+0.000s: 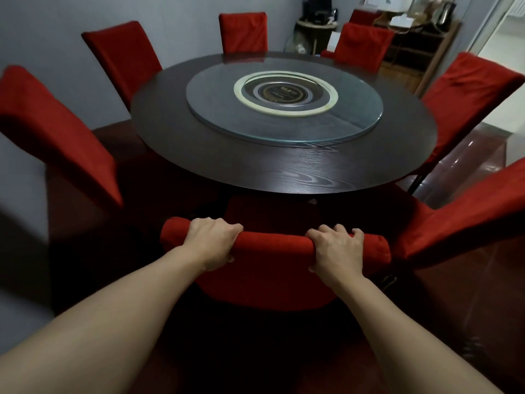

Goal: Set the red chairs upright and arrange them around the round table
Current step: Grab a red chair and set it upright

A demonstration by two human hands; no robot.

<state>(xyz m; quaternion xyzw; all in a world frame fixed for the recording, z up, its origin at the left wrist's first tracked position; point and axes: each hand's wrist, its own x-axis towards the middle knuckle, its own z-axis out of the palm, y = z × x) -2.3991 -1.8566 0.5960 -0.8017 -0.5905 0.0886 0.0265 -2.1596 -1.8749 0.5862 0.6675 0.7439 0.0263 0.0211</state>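
The near chair's (272, 268) seat and legs were hidden under the round table (284, 172). The left-edge chair (56, 132) was cut off by the frame. Shelf contents (412, 21), upper right, were too blurred to identify.

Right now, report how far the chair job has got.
Done: six red chairs, including the far chair, stand upright around the round table. In hand: left hand and right hand grip the top of the near chair, already upright. Left: a seventh chair sits back near the shelves.
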